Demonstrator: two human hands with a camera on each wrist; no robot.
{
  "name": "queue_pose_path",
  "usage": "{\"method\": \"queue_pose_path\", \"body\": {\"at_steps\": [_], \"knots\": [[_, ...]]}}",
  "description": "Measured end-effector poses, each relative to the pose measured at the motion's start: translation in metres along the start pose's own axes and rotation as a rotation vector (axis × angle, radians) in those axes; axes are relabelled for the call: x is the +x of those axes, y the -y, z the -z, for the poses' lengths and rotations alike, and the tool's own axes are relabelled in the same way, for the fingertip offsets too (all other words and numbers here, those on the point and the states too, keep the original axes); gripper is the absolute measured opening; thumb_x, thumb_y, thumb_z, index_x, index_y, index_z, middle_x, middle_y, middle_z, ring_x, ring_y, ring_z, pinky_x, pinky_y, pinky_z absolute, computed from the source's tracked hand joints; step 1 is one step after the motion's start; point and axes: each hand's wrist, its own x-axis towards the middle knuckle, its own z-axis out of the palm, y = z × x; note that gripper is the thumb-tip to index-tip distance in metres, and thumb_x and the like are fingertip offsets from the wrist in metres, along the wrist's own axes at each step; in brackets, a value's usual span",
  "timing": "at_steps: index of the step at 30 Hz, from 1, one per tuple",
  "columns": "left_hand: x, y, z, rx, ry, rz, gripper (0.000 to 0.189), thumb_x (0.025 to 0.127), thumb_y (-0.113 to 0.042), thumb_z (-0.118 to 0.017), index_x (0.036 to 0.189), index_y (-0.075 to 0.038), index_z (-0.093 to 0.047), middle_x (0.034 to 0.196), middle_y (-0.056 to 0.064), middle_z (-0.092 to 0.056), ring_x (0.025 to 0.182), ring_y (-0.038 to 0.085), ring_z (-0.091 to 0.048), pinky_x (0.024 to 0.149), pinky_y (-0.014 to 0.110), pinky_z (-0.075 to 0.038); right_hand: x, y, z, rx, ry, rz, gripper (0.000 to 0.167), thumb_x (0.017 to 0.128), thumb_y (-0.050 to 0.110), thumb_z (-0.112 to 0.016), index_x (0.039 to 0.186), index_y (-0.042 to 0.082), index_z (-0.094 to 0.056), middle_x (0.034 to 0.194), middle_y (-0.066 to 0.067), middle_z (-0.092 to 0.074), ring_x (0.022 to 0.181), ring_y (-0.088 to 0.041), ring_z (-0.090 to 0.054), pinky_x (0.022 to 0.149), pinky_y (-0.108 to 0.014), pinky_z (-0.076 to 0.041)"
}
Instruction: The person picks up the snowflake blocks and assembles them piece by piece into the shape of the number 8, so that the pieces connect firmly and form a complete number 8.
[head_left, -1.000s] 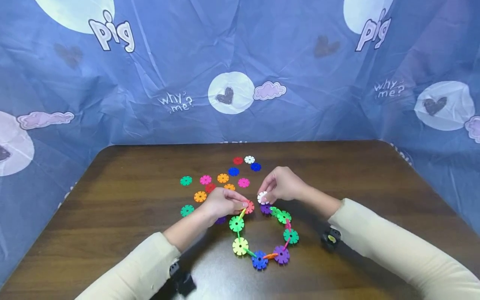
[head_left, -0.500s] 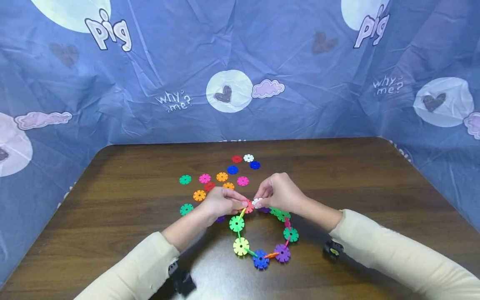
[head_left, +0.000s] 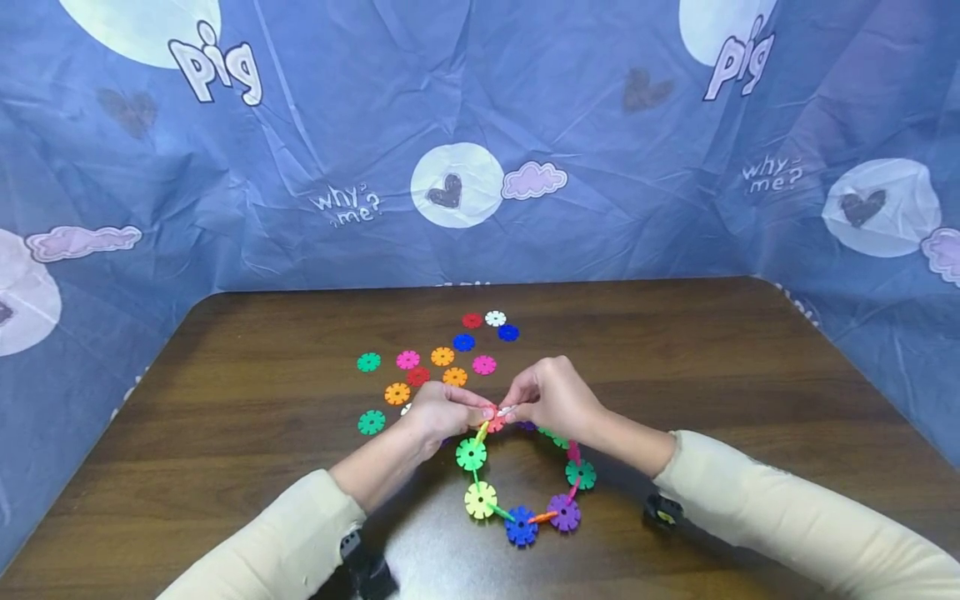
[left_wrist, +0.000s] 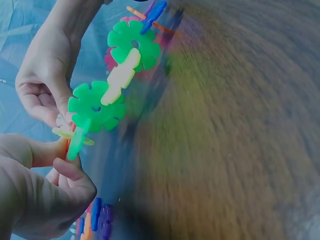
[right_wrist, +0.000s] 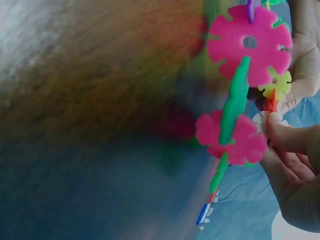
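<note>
Pinching, left hand (head_left: 442, 414): fingers clamped on coral-red notched plastic disc (head_left: 496, 422).
Pinching, right hand (head_left: 557, 402): fingers clamped on white notched plastic disc (head_left: 506, 411), against the coral-red; engagement unclear.
Multicoloured plastic-disc ring (head_left: 521, 527): apparently linked, save twelve-o'clock joint.
Loose plastic discs (head_left: 449, 357): eleven o'clock, unlinked.

Bare left fingers (head_left: 467, 397); behind them, cream left sleeve (head_left: 262, 537), plain, black boxy wrist camera (head_left: 369, 572) beneath cuff. Bare right fingers (head_left: 522, 385); behind them, matching cream right sleeve (head_left: 787, 508), lightly creased, black wrist unit (head_left: 662, 505) below, small yellowish mark.
</note>
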Motion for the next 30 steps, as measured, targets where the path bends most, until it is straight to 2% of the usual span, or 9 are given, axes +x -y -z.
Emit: {"method": "queue_pose_path", "body": {"at_steps": [5, 8, 10, 13, 16, 18, 21, 23, 30], "knots": [[0.000, 0.000, 0.001, -0.019, 0.023, 0.020, 0.017, 0.083, -0.001, -0.071, 0.098, 0.005, -0.073, 0.067, -0.006, -0.067, 0.061, 0.005, -0.053, 0.058, 0.017, -0.045, 0.004, -0.007, 0.007, 0.045, 0.067, -0.002, 0.006, 0.074, 0.010, -0.082, 0.077, 0.009, -0.077, 0.076, -0.004, -0.076, 0.064, -0.004, -0.066, 0.058, -0.015, -0.054], [-0.001, -0.003, 0.001, -0.010, 0.038, 0.031, 0.017, 0.084, -0.004, -0.070, 0.099, 0.004, -0.072, 0.067, -0.007, -0.065, 0.061, 0.005, -0.052, 0.058, 0.016, -0.044, 0.008, -0.011, 0.015, 0.118, 0.151, -0.047, 0.017, 0.072, 0.006, -0.083, 0.087, 0.003, -0.075, 0.085, -0.010, -0.076, 0.076, -0.014, -0.073, 0.067, -0.019, -0.058], [-0.001, -0.004, 0.001, 0.001, 0.044, 0.034, 0.017, 0.085, -0.004, -0.070, 0.099, 0.004, -0.072, 0.067, -0.006, -0.064, 0.061, 0.005, -0.051, 0.058, 0.016, -0.044, 0.009, -0.015, 0.022, 0.158, 0.208, -0.107, 0.025, 0.073, 0.005, -0.081, 0.095, -0.001, -0.073, 0.092, -0.014, -0.075, 0.083, -0.018, -0.073, 0.070, -0.022, -0.059], [-0.002, -0.006, 0.002, 0.013, 0.043, 0.044, 0.017, 0.085, -0.004, -0.069, 0.100, 0.003, -0.072, 0.068, -0.005, -0.064, 0.062, 0.005, -0.052, 0.058, 0.015, -0.045, 0.010, -0.021, 0.028, 0.147, 0.296, -0.215, 0.025, 0.080, 0.005, -0.076, 0.102, -0.004, -0.070, 0.093, -0.015, -0.075, 0.080, -0.015, -0.071, 0.070, -0.024, -0.059], [-0.002, -0.007, 0.003, 0.014, 0.037, 0.054, 0.017, 0.086, -0.003, -0.068, 0.101, 0.003, -0.072, 0.071, -0.004, -0.065, 0.063, 0.006, -0.053, 0.058, 0.014, -0.046, 0.010, -0.028, 0.031, 0.152, 0.390, -0.340, 0.021, 0.089, 0.008, -0.066, 0.107, -0.003, -0.070, 0.087, -0.009, -0.073, 0.076, -0.009, -0.065, 0.071, -0.026, -0.057], [-0.001, -0.006, 0.003, 0.011, 0.038, 0.064, 0.017, 0.086, -0.003, -0.068, 0.101, 0.003, -0.072, 0.075, -0.001, -0.067, 0.064, 0.006, -0.053, 0.058, 0.014, -0.045, 0.009, -0.034, 0.030, 0.200, 0.436, -0.436, 0.022, 0.092, 0.010, -0.063, 0.109, -0.002, -0.069, 0.084, -0.004, -0.070, 0.076, -0.008, -0.061, 0.075, -0.029, -0.058], [0.000, -0.004, 0.004, 0.018, 0.040, 0.080, 0.017, 0.086, -0.004, -0.068, 0.101, 0.003, -0.072, 0.082, 0.002, -0.070, 0.065, 0.006, -0.054, 0.058, 0.014, -0.045, 0.006, -0.042, 0.027, 0.282, 0.449, -0.529, 0.023, 0.092, 0.013, -0.063, 0.110, -0.002, -0.069, 0.080, 0.003, -0.065, 0.077, -0.007, -0.060, 0.079, -0.029, -0.058], [0.000, -0.003, 0.005, 0.026, 0.045, 0.081, 0.017, 0.086, -0.003, -0.067, 0.102, 0.003, -0.072, 0.083, 0.003, -0.070, 0.065, 0.006, -0.053, 0.058, 0.015, -0.044, 0.003, -0.045, 0.026, 0.328, 0.438, -0.550, 0.025, 0.091, 0.013, -0.064, 0.109, -0.003, -0.068, 0.078, 0.006, -0.064, 0.075, -0.007, -0.059, 0.078, -0.029, -0.058], [0.002, -0.003, 0.009, 0.053, 0.073, 0.077, 0.017, 0.086, -0.003, -0.067, 0.101, 0.003, -0.072, 0.075, -0.003, -0.066, 0.064, 0.007, -0.052, 0.059, 0.016, -0.045, 0.000, -0.046, 0.030, 0.399, 0.399, -0.560, 0.027, 0.091, 0.013, -0.065, 0.111, -0.005, -0.067, 0.081, 0.007, -0.068, 0.076, -0.007, -0.060, 0.079, -0.029, -0.058]]}}
